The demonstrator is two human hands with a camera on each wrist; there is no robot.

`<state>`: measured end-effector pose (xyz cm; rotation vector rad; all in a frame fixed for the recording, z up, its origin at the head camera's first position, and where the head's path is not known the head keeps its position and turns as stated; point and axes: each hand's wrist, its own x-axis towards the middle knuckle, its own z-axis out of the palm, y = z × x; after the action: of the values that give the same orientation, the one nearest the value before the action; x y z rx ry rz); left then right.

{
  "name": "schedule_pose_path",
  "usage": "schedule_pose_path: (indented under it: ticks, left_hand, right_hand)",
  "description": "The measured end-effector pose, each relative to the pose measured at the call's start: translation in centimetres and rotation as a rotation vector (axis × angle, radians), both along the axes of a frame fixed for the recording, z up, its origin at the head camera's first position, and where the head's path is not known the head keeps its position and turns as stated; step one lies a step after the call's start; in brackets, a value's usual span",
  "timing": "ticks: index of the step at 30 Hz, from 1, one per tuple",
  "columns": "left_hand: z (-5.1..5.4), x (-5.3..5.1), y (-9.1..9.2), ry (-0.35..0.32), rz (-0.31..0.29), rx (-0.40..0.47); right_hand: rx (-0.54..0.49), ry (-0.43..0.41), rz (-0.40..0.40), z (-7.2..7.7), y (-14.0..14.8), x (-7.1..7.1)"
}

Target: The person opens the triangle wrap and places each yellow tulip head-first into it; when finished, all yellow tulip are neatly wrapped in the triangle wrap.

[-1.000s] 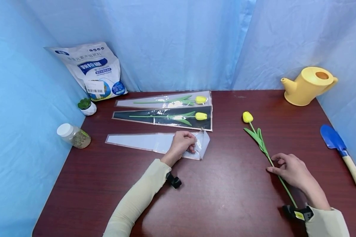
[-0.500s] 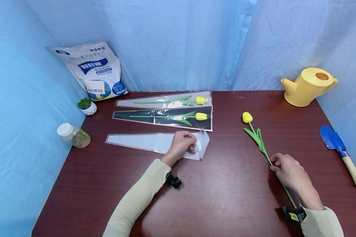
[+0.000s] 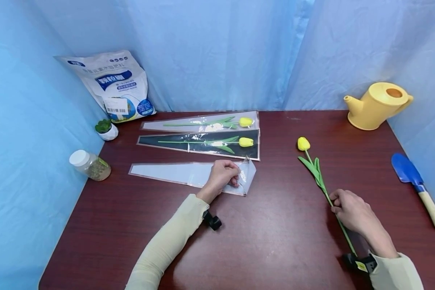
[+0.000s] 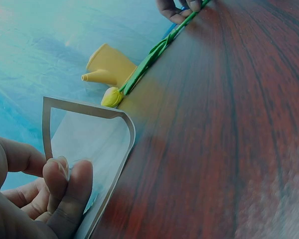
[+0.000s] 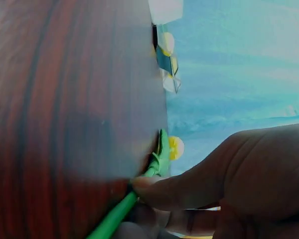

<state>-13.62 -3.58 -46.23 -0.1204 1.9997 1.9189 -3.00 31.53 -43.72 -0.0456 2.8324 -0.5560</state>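
Note:
My left hand (image 3: 222,177) pinches the upper film of a tapered white flower sleeve (image 3: 166,172) that lies flat on the table. In the left wrist view the wide mouth of the sleeve (image 4: 122,134) gapes, its clear film raised by the thumb and fingers. On the right, my right hand (image 3: 355,213) pinches the green stem of a yellow artificial tulip (image 3: 320,181) between thumb and fingers. The tulip's bloom points away from me, and its stem runs back under the wrist. In the right wrist view the thumb presses on the stem (image 5: 114,217).
Behind the white sleeve lie a dark sleeve (image 3: 174,141) and a pale sleeve (image 3: 152,126), each holding a yellow tulip. A fertilizer bag (image 3: 112,86), potted succulent (image 3: 106,130) and jar (image 3: 90,166) stand left. A watering can (image 3: 377,106) and trowel (image 3: 418,189) are right.
My right hand's fingers have closed on the tulip stem, and the hand has shifted slightly left. The stem's lower end has swung a little left. The left hand and sleeve hold still.

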Motion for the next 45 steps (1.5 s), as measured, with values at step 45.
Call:
schedule_pose_path:
  ticks: [45]
  left_hand:
    - [-0.1, -0.1, 0.0, 0.0, 0.005, 0.02]
  right_hand:
    - [-0.572, -0.282, -0.106, -0.1, 1.9, -1.1]
